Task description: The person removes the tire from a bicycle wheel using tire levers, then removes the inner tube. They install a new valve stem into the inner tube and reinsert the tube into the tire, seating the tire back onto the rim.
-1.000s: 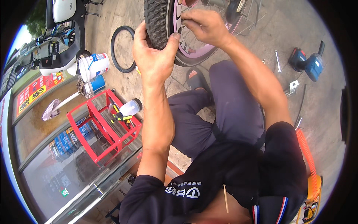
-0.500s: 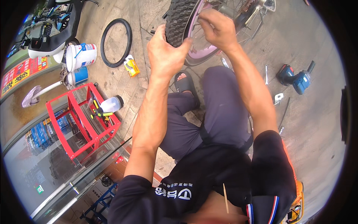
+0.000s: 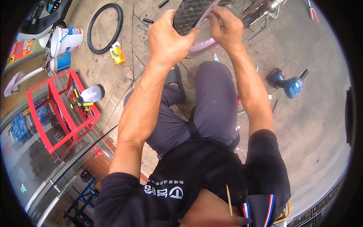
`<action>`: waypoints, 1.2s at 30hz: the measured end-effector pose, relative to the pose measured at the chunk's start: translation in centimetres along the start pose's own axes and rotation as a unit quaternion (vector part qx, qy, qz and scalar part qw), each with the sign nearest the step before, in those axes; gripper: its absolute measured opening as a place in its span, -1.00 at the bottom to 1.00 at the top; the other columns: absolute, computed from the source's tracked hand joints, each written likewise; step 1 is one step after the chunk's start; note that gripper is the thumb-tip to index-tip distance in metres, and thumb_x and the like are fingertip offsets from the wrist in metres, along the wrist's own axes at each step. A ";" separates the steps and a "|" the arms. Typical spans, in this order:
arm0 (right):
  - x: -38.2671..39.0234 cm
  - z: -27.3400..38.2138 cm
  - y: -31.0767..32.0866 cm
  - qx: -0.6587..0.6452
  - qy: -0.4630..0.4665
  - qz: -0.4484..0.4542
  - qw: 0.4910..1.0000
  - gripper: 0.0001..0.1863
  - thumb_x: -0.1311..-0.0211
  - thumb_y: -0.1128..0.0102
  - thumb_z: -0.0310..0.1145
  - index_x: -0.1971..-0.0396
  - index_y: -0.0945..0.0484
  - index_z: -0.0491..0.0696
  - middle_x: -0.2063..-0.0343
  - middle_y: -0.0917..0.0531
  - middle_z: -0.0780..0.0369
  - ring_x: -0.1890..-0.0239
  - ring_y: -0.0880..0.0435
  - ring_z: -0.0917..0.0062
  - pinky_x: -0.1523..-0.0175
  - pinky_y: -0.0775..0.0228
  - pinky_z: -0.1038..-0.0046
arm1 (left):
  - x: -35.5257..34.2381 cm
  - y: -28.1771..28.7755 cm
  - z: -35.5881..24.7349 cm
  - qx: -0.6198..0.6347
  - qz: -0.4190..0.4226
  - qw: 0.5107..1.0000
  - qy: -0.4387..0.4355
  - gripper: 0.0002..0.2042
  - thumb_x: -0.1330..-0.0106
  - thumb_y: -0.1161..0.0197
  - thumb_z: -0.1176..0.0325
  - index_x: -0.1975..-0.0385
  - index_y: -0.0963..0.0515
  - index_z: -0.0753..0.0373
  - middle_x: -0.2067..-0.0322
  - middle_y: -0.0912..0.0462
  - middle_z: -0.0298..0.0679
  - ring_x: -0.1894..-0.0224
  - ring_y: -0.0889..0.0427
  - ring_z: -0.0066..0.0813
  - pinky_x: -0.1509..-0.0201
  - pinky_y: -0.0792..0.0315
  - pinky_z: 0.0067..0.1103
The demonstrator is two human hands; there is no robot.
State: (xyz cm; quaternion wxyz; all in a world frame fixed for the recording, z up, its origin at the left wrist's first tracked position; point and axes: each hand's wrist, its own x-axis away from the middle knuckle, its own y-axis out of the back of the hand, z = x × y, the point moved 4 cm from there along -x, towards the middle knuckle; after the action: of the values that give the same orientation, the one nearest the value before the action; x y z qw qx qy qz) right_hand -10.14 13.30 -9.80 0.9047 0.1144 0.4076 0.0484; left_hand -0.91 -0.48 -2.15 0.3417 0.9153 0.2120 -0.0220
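Note:
At the top centre stands a bicycle wheel with a black knobbly tyre (image 3: 188,19) and a pink rim (image 3: 202,47). My left hand (image 3: 169,39) is wrapped over the tyre's left side, its thumb pressed across the tread toward the rim. Against the rim's right side, my right hand (image 3: 228,30) is closed, with fingers curled in at the rim edge. Whatever lies between those fingertips is hidden. Spokes and the hub (image 3: 273,5) show beyond my right hand.
Left on the paving lie a loose black tyre (image 3: 91,32) and a yellow box (image 3: 117,54). A red cart (image 3: 53,109) holds a bottle (image 3: 92,93) and tools; buckets (image 3: 67,41) stand behind. On the right are a cordless power tool (image 3: 286,84) and pink-handled tool (image 3: 314,14).
The surroundings have shifted left and up in the picture as the view turned. Both hands stay at the wheel; the right hand's fingers have moved slightly along the rim.

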 end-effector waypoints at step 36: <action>32.1 -7.6 14.4 0.147 -0.588 0.222 0.764 -0.73 -0.26 -0.18 -0.21 0.17 -0.69 -0.04 0.37 -0.72 0.08 0.23 -0.73 0.23 0.10 -0.52 0.27 | -5.2 -1.8 1.9 0.360 0.345 0.863 0.081 -0.08 -0.15 -0.31 -0.22 -0.28 -0.25 0.49 -0.09 -0.51 0.13 -0.02 -0.64 0.01 -0.01 -0.65 -0.23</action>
State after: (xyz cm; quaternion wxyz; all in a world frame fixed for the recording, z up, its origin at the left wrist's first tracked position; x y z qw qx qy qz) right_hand 5.55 34.33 -34.44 0.9033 0.3393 -0.2383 0.1104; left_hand -6.15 -2.44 -3.76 -0.0443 0.9878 -0.1134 0.0969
